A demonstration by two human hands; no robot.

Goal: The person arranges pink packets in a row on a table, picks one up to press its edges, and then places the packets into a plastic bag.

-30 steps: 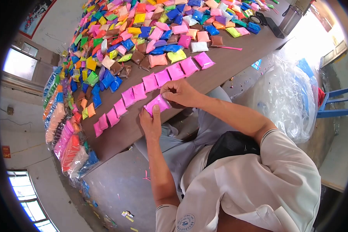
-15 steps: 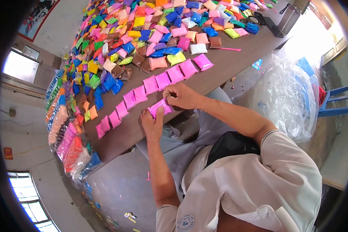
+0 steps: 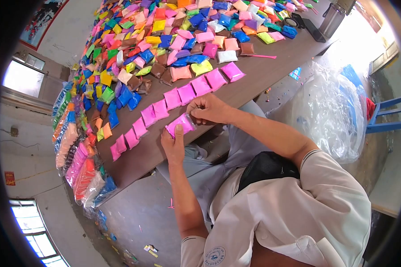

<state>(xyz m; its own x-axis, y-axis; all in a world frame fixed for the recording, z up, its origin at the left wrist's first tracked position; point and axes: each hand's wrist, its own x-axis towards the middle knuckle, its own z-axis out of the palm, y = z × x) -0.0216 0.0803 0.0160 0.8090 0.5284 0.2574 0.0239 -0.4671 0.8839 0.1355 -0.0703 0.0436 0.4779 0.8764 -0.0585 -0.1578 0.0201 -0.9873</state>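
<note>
A pink packet (image 3: pixel 179 126) is lying between the two hands near the centre of the frame, just over the table's near edge. The left hand (image 3: pixel 171 144) is gripping its left end, the thumb pressing down on top and the fingers mostly hiding underneath. The right hand (image 3: pixel 207 109) is curling its fingers inward and pinching the packet's clear end with thumb and forefinger.

Just above the hands, a row (image 3: pixel 186 93) of more pink packets is running slantwise from the left of centre up toward the upper middle, many of them touching. The row is resting on the brown table (image 3: pixel 258 75). Beyond it, a pile (image 3: pixel 160 40) of many-coloured packets is filling the upper middle and spreading down the left side. A thin pink strip (image 3: pixel 265 56) is sticking out at the pile's right. Clear-wrapped packets (image 3: pixel 78 155) are leaning at the table's left end.

A flask (image 3: pixel 333 21) is standing at the upper right, beside a black stand (image 3: pixel 314 31). Below it, a big clear bag (image 3: pixel 325 115) is bulging at the right, with a blue stool (image 3: pixel 386 115) standing just beyond. A black pouch (image 3: pixel 268 171) is sitting at the person's waist, right of centre.
</note>
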